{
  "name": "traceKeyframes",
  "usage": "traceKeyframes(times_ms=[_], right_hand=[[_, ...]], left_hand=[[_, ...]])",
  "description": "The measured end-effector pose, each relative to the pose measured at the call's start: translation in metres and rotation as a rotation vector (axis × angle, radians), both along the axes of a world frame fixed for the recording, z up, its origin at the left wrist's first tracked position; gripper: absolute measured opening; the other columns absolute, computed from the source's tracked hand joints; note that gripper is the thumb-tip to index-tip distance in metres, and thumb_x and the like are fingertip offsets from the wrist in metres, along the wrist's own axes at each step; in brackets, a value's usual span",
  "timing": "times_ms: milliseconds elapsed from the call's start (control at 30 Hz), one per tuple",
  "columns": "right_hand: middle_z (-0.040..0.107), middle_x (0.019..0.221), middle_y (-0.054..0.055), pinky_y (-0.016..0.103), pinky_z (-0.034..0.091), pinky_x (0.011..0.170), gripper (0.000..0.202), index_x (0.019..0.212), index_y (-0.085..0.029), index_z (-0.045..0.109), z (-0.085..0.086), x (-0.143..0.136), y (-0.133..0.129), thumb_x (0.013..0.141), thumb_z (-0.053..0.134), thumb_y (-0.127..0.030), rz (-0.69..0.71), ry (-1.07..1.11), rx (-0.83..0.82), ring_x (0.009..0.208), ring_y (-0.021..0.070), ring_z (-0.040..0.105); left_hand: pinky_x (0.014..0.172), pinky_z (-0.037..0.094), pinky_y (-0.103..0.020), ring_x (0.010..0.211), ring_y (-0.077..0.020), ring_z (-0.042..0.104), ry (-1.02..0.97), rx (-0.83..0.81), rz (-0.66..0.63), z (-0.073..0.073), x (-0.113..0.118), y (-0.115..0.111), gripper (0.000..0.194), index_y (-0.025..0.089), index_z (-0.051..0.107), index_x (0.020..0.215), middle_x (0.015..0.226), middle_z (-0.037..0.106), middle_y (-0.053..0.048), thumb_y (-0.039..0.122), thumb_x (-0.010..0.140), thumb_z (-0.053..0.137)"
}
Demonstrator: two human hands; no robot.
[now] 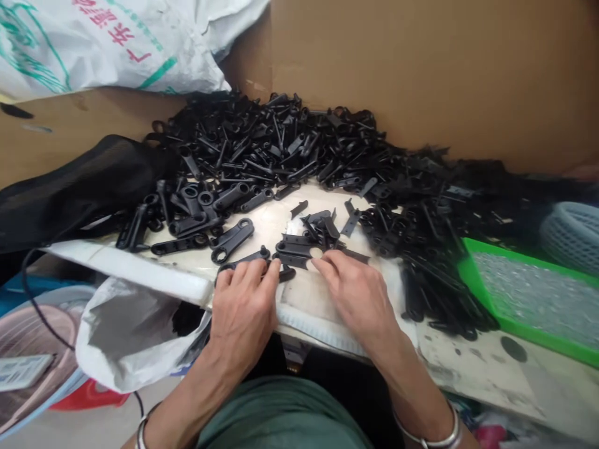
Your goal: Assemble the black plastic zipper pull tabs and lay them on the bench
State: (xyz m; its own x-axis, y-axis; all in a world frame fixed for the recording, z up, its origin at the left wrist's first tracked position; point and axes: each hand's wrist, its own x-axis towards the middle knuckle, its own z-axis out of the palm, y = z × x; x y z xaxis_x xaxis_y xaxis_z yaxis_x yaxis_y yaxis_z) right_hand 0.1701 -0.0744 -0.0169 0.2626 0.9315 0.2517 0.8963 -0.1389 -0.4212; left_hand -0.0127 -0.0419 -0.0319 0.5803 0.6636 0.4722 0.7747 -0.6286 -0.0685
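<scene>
while left hand (246, 296) curls over long black part (246, 257) on near side of heap (281, 143), right hand (358, 290) sits to its right — thumb and forefinger drawn narrow at small pale disc (316, 252) beside flat black strips (292, 260). left grip: fingertips partly hidden, cannot tell if closed on part; right grip: narrow, cannot tell if pinching disc. strips on bench (309, 302), near side of heap. green tray (480, 280) right of heap; black cloth (107, 168) left of heap; white sack (140, 50) behind heap, leftward.
</scene>
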Motion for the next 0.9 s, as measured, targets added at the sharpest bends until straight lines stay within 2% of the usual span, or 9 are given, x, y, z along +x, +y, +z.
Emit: traceKeyframes(times_ms=[100,200,267,333,400,467,567,700,900], right_hand=[[0.073,0.075,0.003,0.028,0.049,0.064,0.020,0.087,-0.020,0.071,0.000,0.010,-0.022,0.095,0.059,-0.034,-0.083,0.061,0.085,0.067,0.0182,0.070],[0.075,0.077,-0.001,0.024,0.054,0.064,0.010,0.094,-0.022,0.070,0.003,0.030,-0.056,0.090,0.066,-0.030,-0.198,0.379,0.242,0.064,0.0142,0.070],[0.076,0.080,-0.001,0.025,0.058,0.065,0.030,0.111,-0.025,0.069,0.005,0.045,-0.082,0.083,0.074,-0.033,-0.351,0.635,0.342,0.064,0.0148,0.072],[0.077,0.080,0.001,0.028,0.061,0.065,0.047,0.120,-0.024,0.069,0.004,0.059,-0.105,0.076,0.081,-0.037,-0.509,0.796,0.426,0.064,0.0159,0.072],[0.077,0.078,0.003,0.031,0.062,0.064,0.043,0.109,-0.020,0.073,0.001,0.070,-0.123,0.071,0.085,-0.038,-0.599,0.895,0.523,0.061,0.0167,0.071],[0.077,0.079,0.004,0.034,0.062,0.068,0.034,0.096,-0.019,0.075,-0.004,0.076,-0.136,0.068,0.087,-0.036,-0.619,0.958,0.596,0.062,0.0178,0.071],[0.077,0.091,0.005,0.038,0.061,0.079,0.030,0.093,-0.020,0.076,-0.013,0.080,-0.145,0.070,0.086,-0.035,-0.595,0.989,0.597,0.072,0.0187,0.072],[0.074,0.086,0.004,0.031,0.058,0.071,0.032,0.098,-0.020,0.077,-0.022,0.084,-0.145,0.073,0.084,-0.038,-0.615,0.953,0.481,0.064,0.0140,0.066],[0.075,0.089,0.004,0.027,0.057,0.061,0.039,0.106,-0.022,0.074,-0.025,0.077,-0.113,0.074,0.082,-0.044,-0.481,0.928,0.321,0.066,0.0160,0.068]], left_hand=[[0.076,0.040,-0.043,0.090,-0.0271,0.060,-0.043,0.039,-0.046,0.005,0.007,0.005,0.027,0.015,0.066,0.115,0.104,0.067,-0.010,0.013,0.089,0.059],[0.080,0.040,-0.046,0.093,-0.0287,0.061,-0.077,0.037,-0.125,0.010,0.024,0.006,0.021,0.016,0.069,0.106,0.107,0.068,-0.010,0.010,0.090,0.056],[0.077,0.041,-0.043,0.092,-0.0280,0.062,-0.105,-0.040,-0.239,0.014,0.044,0.002,0.023,0.015,0.070,0.102,0.106,0.069,-0.011,0.007,0.090,0.052],[0.070,0.043,-0.037,0.084,-0.0242,0.063,-0.126,-0.247,-0.383,0.018,0.071,-0.005,0.024,0.013,0.072,0.096,0.095,0.071,-0.010,0.009,0.093,0.048],[0.065,0.044,-0.031,0.071,-0.0199,0.063,-0.133,-0.573,-0.478,0.021,0.102,-0.015,0.030,0.014,0.071,0.083,0.078,0.070,-0.007,0.024,0.099,0.048],[0.062,0.043,-0.032,0.065,-0.0215,0.063,-0.093,-0.780,-0.453,0.023,0.131,-0.023,0.043,0.014,0.071,0.077,0.071,0.069,-0.010,0.042,0.099,0.047],[0.057,0.041,-0.031,0.064,-0.0242,0.064,-0.075,-0.910,-0.386,0.022,0.159,-0.028,0.048,0.014,0.071,0.072,0.062,0.065,-0.011,0.051,0.094,0.051],[0.050,0.037,-0.026,0.055,-0.0193,0.061,-0.118,-0.937,-0.336,0.023,0.154,-0.016,0.039,0.016,0.070,0.067,0.056,0.061,-0.005,0.041,0.091,0.053],[0.061,0.043,-0.033,0.059,-0.0256,0.064,-0.047,-0.690,-0.153,0.048,0.098,-0.002,0.031,0.015,0.071,0.081,0.064,0.067,-0.011,0.020,0.092,0.043]])
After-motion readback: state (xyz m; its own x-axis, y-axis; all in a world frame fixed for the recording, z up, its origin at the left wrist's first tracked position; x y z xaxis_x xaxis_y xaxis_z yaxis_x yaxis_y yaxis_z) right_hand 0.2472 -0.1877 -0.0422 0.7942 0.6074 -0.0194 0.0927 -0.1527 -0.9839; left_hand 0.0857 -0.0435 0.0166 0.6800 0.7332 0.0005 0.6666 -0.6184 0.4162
